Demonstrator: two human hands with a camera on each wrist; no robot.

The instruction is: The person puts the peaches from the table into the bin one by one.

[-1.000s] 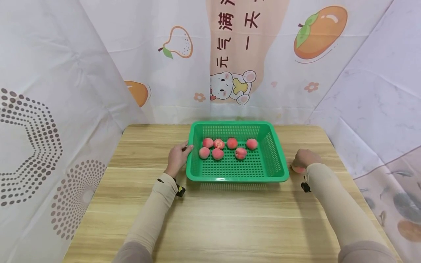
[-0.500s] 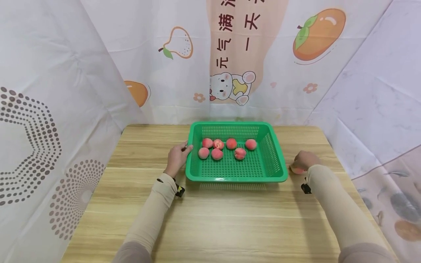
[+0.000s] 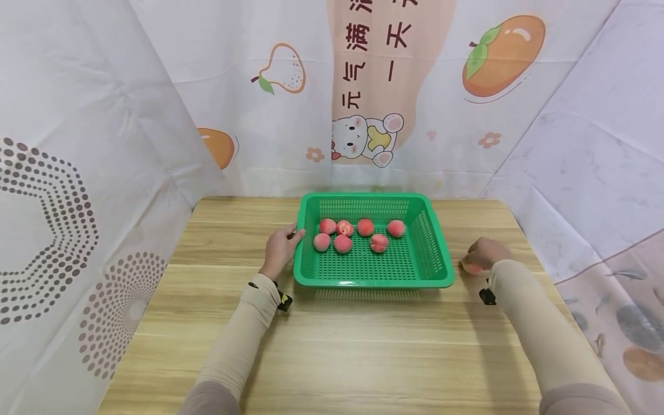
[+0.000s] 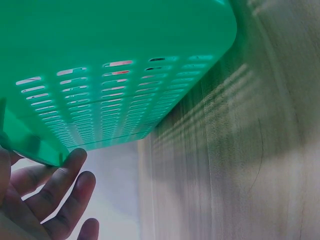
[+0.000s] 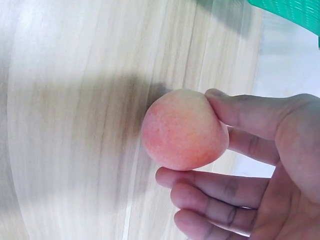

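A green plastic basket (image 3: 373, 283) with slotted walls holds several pink-red peaches (image 3: 379, 242), mostly in its left and back part. At its left side, my left hand (image 3: 280, 251) grips the rim; in the left wrist view the fingers (image 4: 67, 192) curl up beneath the rim's edge. To the right of the basket, my right hand (image 3: 487, 252) holds a single peach (image 5: 185, 131) low over the table. The right wrist view shows this peach, pale yellow on top and pink below, pinched between the thumb (image 5: 245, 111) and the fingers.
The basket stands toward the back of a wood-grain table (image 3: 358, 346). Printed cloth (image 3: 290, 132) hangs close behind the table's back edge and along both sides. Small dark cameras (image 3: 487, 296) are strapped to both wrists.
My right hand, with the peach in it, has shifted slightly to the right over the last half second. The left hand and the basket stay in place.
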